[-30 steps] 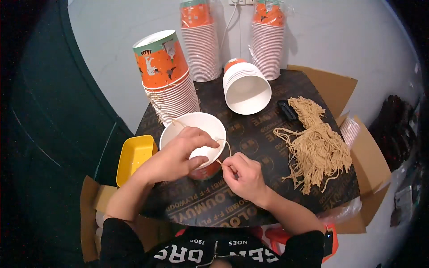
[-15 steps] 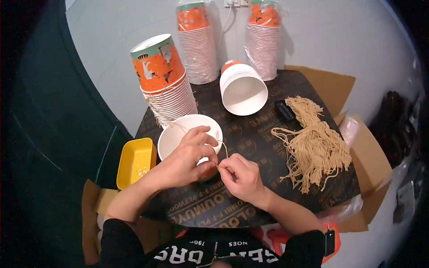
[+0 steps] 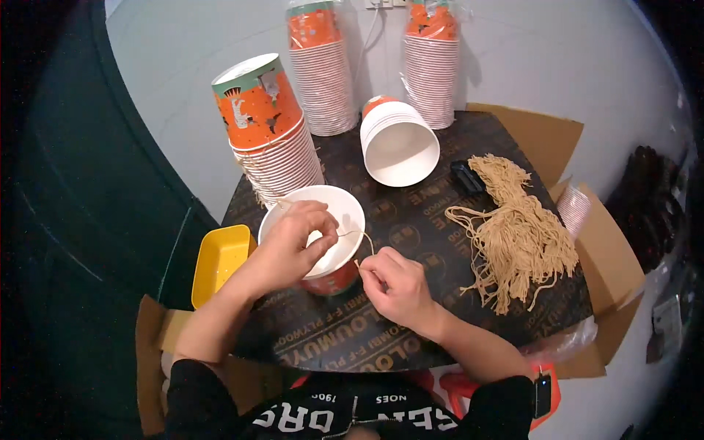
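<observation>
A white-lined paper bucket (image 3: pixel 347 213) stands upright in front of me, its orange printed side partly showing below the rim. My left hand (image 3: pixel 290 249) is over its near left part, thumb and fingers curled to a pinch where a thin tan string (image 3: pixel 364 235) meets them. The string bends over the bucket's right rim to my right hand (image 3: pixel 396 286), which is closed on it beside the bucket. A short string end pokes out past the right thumb. Another bit of string shows beyond my left knuckles. My left palm is hidden.
A tall stack of orange paper buckets (image 3: pixel 275 147) stands behind the bucket; two wrapped stacks (image 3: pixel 323 81) are against the wall. Nested buckets (image 3: pixel 400 150) lie sideways. At right are a bundle of tan strings (image 3: pixel 524 235) and a black object (image 3: pixel 467 178). A yellow tray (image 3: pixel 220 260) sits left.
My left hand has drawn away from the right one, up and left over the bucket, and the string between them shows more. The right hand has barely moved.
</observation>
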Demonstrator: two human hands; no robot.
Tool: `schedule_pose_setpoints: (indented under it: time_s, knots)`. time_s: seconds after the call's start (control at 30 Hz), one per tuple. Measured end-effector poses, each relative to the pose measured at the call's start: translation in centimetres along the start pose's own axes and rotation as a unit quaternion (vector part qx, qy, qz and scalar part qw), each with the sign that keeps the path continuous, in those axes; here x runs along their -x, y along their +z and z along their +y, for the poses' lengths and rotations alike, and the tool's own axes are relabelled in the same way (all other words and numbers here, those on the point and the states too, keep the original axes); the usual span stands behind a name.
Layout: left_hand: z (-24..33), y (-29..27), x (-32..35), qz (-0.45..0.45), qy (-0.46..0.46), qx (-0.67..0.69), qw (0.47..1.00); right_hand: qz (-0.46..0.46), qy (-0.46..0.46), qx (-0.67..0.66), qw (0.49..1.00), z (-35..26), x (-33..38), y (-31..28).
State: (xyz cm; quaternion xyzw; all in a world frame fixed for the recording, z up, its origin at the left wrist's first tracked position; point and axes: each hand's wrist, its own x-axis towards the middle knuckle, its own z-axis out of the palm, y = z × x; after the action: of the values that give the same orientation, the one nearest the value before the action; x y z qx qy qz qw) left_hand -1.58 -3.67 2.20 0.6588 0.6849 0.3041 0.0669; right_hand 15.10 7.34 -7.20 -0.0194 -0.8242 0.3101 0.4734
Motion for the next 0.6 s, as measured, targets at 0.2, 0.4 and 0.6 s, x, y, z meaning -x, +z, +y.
schedule_pose_setpoints:
  time_s: [0.2, 0.4, 0.6]
  knots:
    - [-0.40, 0.60, 0.31, -0.071, -0.102, 0.065, 0.990, -0.020, 0.012, -0.006, 1.000, -0.04, -0.02, 0.18]
    - [-0.09, 0.82, 0.30, -0.118, -0.120, 0.078, 0.983, -0.019, 0.011, -0.002, 1.000, 0.23, -0.06, 0.28]
    - [-0.15, 1.05, 0.35, -0.115, -0.113, 0.080, 0.984, -0.024, 0.020, 0.000, 1.000, 0.23, -0.01, 0.22]
